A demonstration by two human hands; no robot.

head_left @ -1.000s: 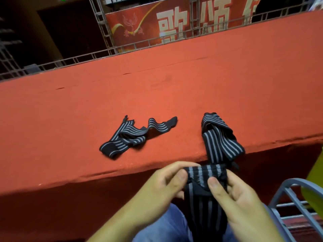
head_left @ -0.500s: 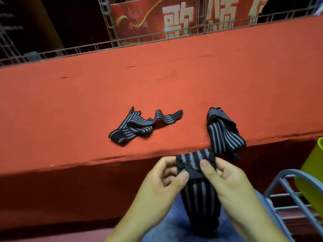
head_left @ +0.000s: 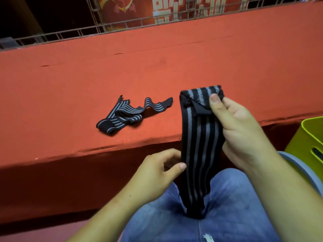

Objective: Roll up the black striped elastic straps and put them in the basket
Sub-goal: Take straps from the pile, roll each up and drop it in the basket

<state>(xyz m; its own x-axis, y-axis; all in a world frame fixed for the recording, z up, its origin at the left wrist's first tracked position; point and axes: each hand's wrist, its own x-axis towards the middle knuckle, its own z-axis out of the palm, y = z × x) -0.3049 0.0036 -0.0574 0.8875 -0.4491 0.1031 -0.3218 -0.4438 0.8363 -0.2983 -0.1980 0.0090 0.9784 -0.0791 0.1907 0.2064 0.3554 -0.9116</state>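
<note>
You've raised the strap [head_left: 199,145], right fingers [head_left: 215,103] gripping its roll, left fingers [head_left: 180,167] pinching at 7 o'clock; keep rolling.

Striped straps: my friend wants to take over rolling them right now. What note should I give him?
The right hand grips the small roll begun at the top of the held strap. The left hand pinches its edge lower down.
The strap's tail hangs to the lap. The loose strap lies unrolled on the red ledge. The green basket stands at the right, with no strap seen in it.
Done: one roll just begun. Left: finish it, roll the other, put both in the basket.
</note>
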